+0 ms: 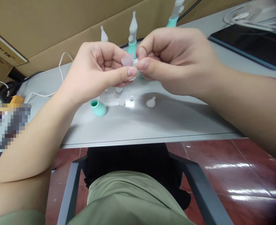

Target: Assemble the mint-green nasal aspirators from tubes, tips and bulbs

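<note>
Above the desk, my left hand [94,67] pinches a small translucent plastic piece [127,60] between thumb and fingers. The thumb and forefinger of my right hand [175,61] are closed on the clear tube-like end of that piece; my fingers partly hide it. Below my hands lie a teal rubber bulb [98,108] with an open neck, a white soft tip [151,102], a round whitish disc [122,102] and several tiny rings. Behind stand assembled bulb-type nasal aspirators, one in the middle [133,28] and one further right [175,14]. Another white tip [103,33] shows behind my left hand.
A dark phone or tablet [252,43] lies at the desk's right, near a clear plastic bag [264,15]. Cardboard [58,25] lines the back. A white cable [61,67] runs at the left. The grey desk [119,131] ends close to a chair armrest [198,184].
</note>
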A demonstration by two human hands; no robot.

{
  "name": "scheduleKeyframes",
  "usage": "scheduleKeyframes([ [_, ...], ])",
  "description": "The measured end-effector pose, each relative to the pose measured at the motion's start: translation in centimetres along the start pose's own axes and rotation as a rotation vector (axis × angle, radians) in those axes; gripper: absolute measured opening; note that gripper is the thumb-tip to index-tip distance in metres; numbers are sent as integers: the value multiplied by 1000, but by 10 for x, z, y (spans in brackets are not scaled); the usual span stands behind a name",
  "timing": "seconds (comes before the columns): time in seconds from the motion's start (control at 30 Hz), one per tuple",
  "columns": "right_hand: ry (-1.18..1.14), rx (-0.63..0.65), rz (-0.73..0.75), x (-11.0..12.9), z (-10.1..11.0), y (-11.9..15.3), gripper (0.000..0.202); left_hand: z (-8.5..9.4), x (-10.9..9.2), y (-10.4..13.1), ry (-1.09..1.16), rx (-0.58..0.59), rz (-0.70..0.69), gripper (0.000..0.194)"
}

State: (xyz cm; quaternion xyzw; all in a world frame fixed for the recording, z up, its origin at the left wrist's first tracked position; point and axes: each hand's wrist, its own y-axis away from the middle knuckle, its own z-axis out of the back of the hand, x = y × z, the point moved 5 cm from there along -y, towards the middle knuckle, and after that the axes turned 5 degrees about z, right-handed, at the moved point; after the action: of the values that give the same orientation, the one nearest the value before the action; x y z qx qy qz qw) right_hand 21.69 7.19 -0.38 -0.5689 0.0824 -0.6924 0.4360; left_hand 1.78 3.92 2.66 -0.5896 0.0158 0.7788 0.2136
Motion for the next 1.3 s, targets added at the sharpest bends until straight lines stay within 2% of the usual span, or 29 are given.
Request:
scheduleKeyframes([
  [0.2,-101,110,-78,-7,0,-3,50,1,5,-1,-41,6,75,44],
  [0.43,-190,211,-146,-13,-1,-5,49,2,12,-1,-26,24,110,34],
  [0.53,-199,186,-145,-10,-1,-5,51,3,12,-2,28,39,97,21],
  [0.63,-188,89,-78,-2,-1,-7,52,4,13,-3,7,18,76,11],
  [0.73,-118,-30,-41,4,1,-7,46,4,15,-3,-78,-9,78,16],
  [0.83,-72,-81,-74,5,3,-6,37,4,14,-3,-73,-10,74,24],
  [0.93,-113,1,-99,0,3,-7,29,2,11,-1,-59,4,64,28],
  [1.07,-162,160,-109,-8,2,-10,28,3,12,0,-136,13,100,27],
  [1.3,-187,191,-119,-5,3,-12,24,2,10,1,-141,47,96,16],
])
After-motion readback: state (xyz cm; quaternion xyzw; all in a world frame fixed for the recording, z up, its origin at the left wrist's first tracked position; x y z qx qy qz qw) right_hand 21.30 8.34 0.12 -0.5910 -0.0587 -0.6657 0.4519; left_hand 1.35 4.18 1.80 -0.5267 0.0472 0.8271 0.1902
